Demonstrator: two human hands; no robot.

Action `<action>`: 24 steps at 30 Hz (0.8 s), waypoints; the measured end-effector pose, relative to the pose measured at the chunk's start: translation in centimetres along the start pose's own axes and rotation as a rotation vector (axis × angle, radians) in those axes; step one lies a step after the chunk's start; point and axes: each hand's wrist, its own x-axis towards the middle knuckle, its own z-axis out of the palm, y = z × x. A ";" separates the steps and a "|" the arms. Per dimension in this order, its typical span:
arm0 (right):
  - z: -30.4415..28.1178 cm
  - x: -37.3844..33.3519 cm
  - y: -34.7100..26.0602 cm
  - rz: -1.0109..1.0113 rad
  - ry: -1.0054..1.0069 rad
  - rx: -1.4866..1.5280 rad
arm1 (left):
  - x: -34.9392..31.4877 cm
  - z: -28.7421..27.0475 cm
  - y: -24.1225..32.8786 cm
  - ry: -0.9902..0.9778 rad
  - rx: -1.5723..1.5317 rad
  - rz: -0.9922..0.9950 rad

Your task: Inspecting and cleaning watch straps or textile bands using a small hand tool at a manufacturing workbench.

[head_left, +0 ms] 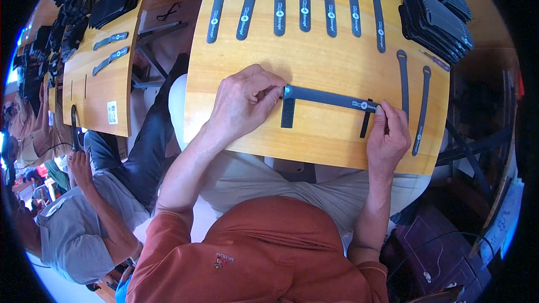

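Observation:
A flat dark grey fastening strap [328, 98] with white lettering near one end lies stretched sideways over the near part of the wooden table [241, 59]. Its left end, where a small bluish shine shows, is pinched between the thumb and fingers of my left hand [241, 101]. On the lettered right end, the thumb and fingers of my right hand [388, 137] are closed. Beneath the strap, a short wide black strip [287, 115] sticks out beside my left fingers. A thinner black strip [364, 125] shows close to my right hand.
Several similar straps [305, 3] lie in a row along the far side. Two more straps [422, 112] rest at the right, near a slim pen-like tool [434, 60] and stacked black straps [435, 28]. A co-worker [92, 219] sits leftward at another table [98, 109].

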 end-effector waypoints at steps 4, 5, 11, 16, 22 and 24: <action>0.1 -0.1 0.2 -0.008 0.018 0.001 | 0.0 0.2 0.1 0.000 0.002 0.010; 0.2 -0.1 0.3 -0.010 0.021 -0.002 | -0.1 0.2 0.1 0.001 0.000 0.013; 0.1 0.0 -0.1 0.027 0.012 0.000 | -0.2 0.2 0.3 0.010 0.044 0.056; 0.2 0.1 0.0 -0.017 0.059 0.009 | -0.3 0.1 0.5 -0.007 0.172 0.116; -0.1 0.1 0.0 0.029 0.020 0.045 | -0.4 0.5 0.6 0.002 0.266 0.176; -0.1 0.1 0.0 0.036 0.020 0.047 | -0.3 0.7 1.0 0.011 0.277 0.174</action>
